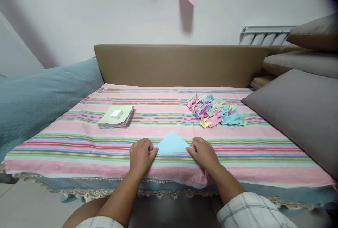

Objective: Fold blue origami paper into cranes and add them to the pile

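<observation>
A light blue sheet of paper (172, 144), folded into a triangle, lies on the striped cloth (79, 140) with its peak pointing away from me. My left hand (141, 153) pinches its left corner between thumb and curled fingers. At the opposite corner, my right hand (203, 152) holds the paper the same way. The long edge of the triangle faces me. Beyond my right hand is a pile of folded paper cranes (215, 111) in pink, blue, purple, green and yellow.
To the left sits a stack of paper sheets (124, 124) with a small white box (116, 114) on top. Grey cushions (295, 111) are heaped at the right. A brown backrest (179, 66) runs along the back, and a blue armrest (52, 90) borders the left side.
</observation>
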The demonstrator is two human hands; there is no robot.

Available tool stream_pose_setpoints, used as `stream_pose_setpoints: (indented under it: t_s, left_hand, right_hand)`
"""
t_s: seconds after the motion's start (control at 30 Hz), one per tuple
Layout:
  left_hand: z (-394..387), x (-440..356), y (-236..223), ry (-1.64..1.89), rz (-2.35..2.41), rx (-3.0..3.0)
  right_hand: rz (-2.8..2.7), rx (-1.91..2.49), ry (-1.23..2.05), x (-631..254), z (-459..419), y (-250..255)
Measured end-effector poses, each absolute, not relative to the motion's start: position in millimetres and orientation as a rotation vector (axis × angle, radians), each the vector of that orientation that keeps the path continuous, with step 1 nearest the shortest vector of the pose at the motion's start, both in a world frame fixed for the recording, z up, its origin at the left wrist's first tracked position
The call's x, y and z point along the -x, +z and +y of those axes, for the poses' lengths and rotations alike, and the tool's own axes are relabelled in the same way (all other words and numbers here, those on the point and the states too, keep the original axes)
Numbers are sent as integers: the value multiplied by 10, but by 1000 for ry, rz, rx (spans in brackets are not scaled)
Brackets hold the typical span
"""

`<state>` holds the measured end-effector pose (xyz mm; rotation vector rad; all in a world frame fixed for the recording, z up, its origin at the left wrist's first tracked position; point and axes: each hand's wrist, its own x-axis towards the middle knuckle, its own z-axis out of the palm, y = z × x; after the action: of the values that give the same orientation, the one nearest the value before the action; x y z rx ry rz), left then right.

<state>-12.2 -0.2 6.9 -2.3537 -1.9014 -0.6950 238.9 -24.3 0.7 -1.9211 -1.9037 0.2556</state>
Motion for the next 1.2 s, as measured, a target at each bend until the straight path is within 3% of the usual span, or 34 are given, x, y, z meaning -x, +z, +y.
stream_pose_setpoints:
  t_s: [0.37, 0.6, 0.8, 1.07, 1.2]
  left_hand:
    - [-62, 14, -113, -902, -1408, 2353]
    - [-21, 17, -180, -768, -1214, 2497]
    - [-176, -131, -88, -427, -1368, 2520]
    - [-468, -244, -46, -335, -1493, 2514]
    - [-481, -271, -41, -311, -1611, 2506]
  right_hand:
    - [-1839, 1894, 309, -2393, -245, -25]
    - [-1847, 1888, 311, -2405, -238, -36]
    - [-1859, 1881, 290, -2393, -241, -36]
    - [-1852, 1851, 244, -2384, -240, -53]
    - [-1823, 1770, 61, -2286, -281, -79]
